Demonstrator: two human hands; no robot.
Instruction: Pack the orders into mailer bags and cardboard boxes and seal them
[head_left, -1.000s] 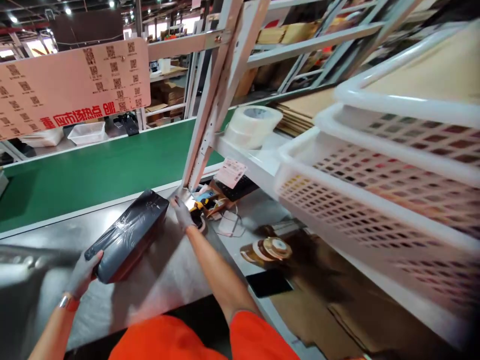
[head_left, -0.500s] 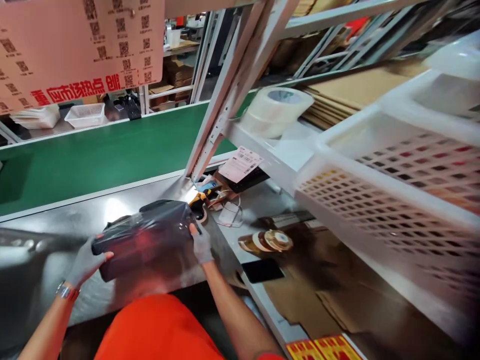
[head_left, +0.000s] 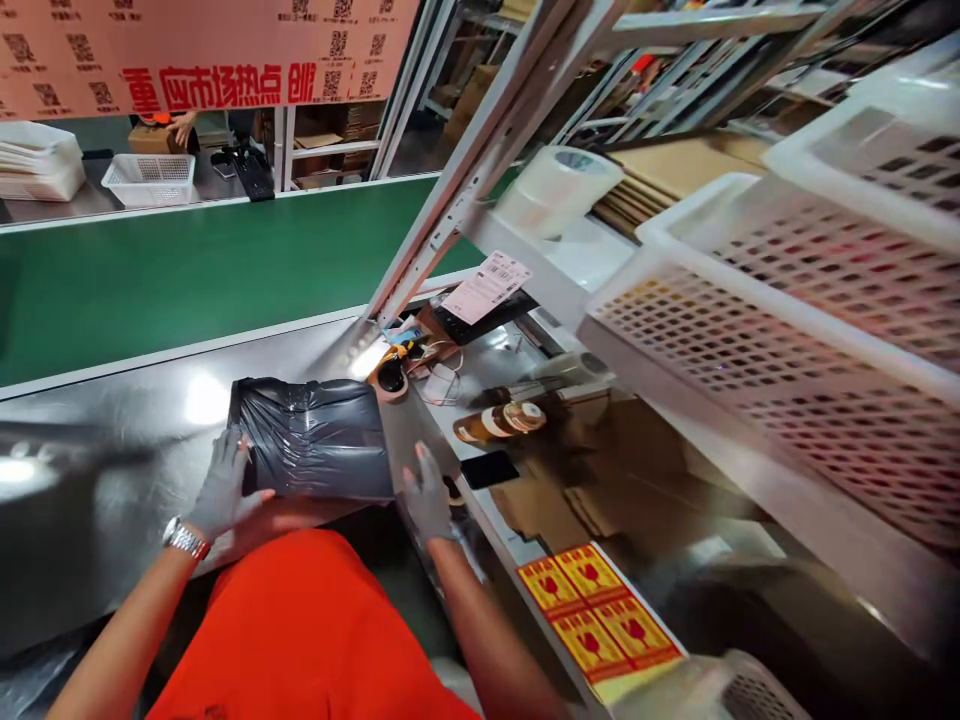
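A package wrapped in black plastic [head_left: 319,440] lies on the metal bench [head_left: 135,385] in front of me. My left hand [head_left: 227,490], in a grey fingerless-tipped glove, rests against its left side with fingers and thumb apart. My right hand [head_left: 429,492], gloved the same way, is off the package, just past its right edge, fingers stretched out and nothing in them. Beyond the package's far right corner lie a tape roll [head_left: 391,378] and some small clutter.
A green conveyor belt [head_left: 202,270] runs behind the bench. On the right are a bottle [head_left: 499,422], a phone [head_left: 489,469], fragile-label stickers [head_left: 600,620], cardboard [head_left: 637,460] and a white basket [head_left: 712,370]. A metal post [head_left: 457,210] rises behind. Across the belt, a person's hand [head_left: 182,127] shows.
The package, held between both hands and tilted before, now lies flat on the bench. My right hand has let go and moved off to the right; the left hand's fingers have spread.
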